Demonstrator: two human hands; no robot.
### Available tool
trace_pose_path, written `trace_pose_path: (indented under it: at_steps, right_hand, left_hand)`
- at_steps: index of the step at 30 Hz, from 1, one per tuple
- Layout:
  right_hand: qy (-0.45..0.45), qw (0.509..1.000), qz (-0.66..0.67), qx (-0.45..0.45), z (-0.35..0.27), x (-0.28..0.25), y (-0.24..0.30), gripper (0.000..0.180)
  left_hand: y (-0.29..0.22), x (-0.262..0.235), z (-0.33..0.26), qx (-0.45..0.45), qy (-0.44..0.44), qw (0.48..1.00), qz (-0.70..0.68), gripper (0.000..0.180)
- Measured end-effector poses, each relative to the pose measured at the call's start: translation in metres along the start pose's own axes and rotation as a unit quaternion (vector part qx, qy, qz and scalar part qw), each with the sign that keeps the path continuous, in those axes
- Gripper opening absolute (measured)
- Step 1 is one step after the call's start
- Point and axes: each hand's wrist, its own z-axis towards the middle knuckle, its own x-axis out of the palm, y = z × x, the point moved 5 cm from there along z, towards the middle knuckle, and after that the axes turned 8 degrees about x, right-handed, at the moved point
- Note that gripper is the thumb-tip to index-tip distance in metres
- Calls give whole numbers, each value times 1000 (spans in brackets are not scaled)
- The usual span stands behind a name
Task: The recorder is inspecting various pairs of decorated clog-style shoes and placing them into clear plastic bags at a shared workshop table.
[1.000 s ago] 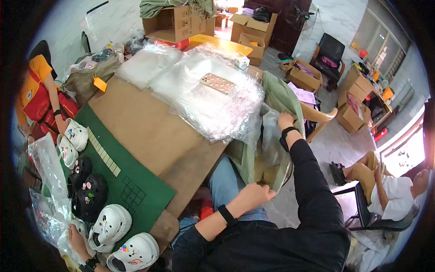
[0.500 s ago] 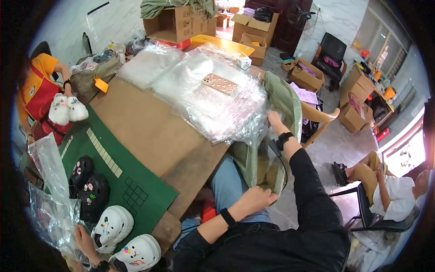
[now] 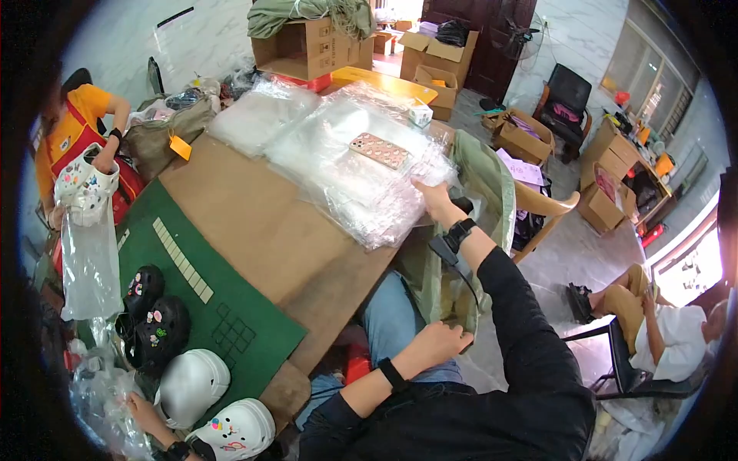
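Clear plastic bags (image 3: 361, 165), heaped in a loose pile, are spread over the far right part of the cardboard-covered surface (image 3: 254, 223). The pile's near edge is touched by the right hand (image 3: 432, 201), whose fingers lie flat and apart on the top sheets, nothing being clamped. The left hand (image 3: 440, 344) is curled together on the green sack (image 3: 484, 192) hanging beside the surface edge. The bags are judged light, limp and slippery; a single sheet is best pinched at a corner or open edge. A patterned phone (image 3: 379, 150) rests on the pile. White clogs (image 3: 234, 426) lie by a green mat (image 3: 192, 300).
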Motion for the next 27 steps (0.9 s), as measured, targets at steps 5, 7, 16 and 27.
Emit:
trace_pose_path:
  at_steps: [5,7,16,27]
  right_hand:
    - [-40,997,-28,-54,3,2,-9,95]
    - [-8,998,1,-62,6,1,-10,107]
    - [141,926,336,-101,11,6,-14,64]
    - [259,936,236,10,-10,-13,-25,30]
  left_hand:
    - [1,3,-1,-4,14,1000,0,22]
    - [2,4,-3,-7,18,1000,3,24]
    - [5,8,-7,-3,33,999,3,30]
    - [7,7,-9,-14,-23,999,-17,23]
